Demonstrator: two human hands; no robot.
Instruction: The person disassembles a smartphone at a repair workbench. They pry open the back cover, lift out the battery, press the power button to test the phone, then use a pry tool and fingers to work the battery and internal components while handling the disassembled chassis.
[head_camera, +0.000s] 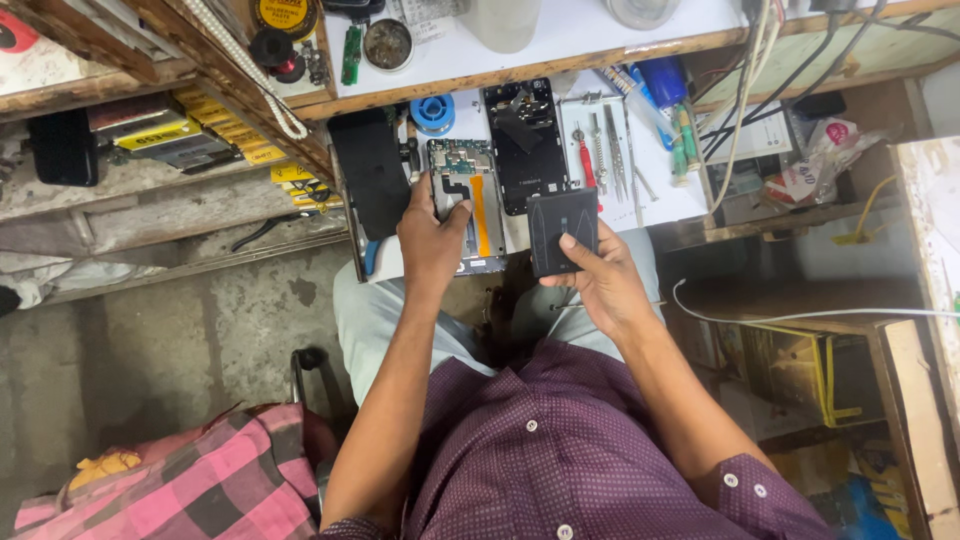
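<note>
An opened phone (470, 195) lies on the white worktop (660, 205), its circuit board and an orange flex strip exposed. My left hand (430, 235) grips it along its left edge, thumb across the lower part. My right hand (600, 285) holds a dark flat phone back cover (562, 230) just right of the opened phone, index finger lying across it. A second dark phone body (522, 145) lies behind, and a black flat panel (368, 170) lies to the left.
Tweezers and a red-handled screwdriver (605, 150) lie on the worktop's right part, by a blue solder spool (432, 110). A wooden shelf (540, 60) with tins stands above. Cables hang at right. A pink checked cloth (200, 480) is at lower left.
</note>
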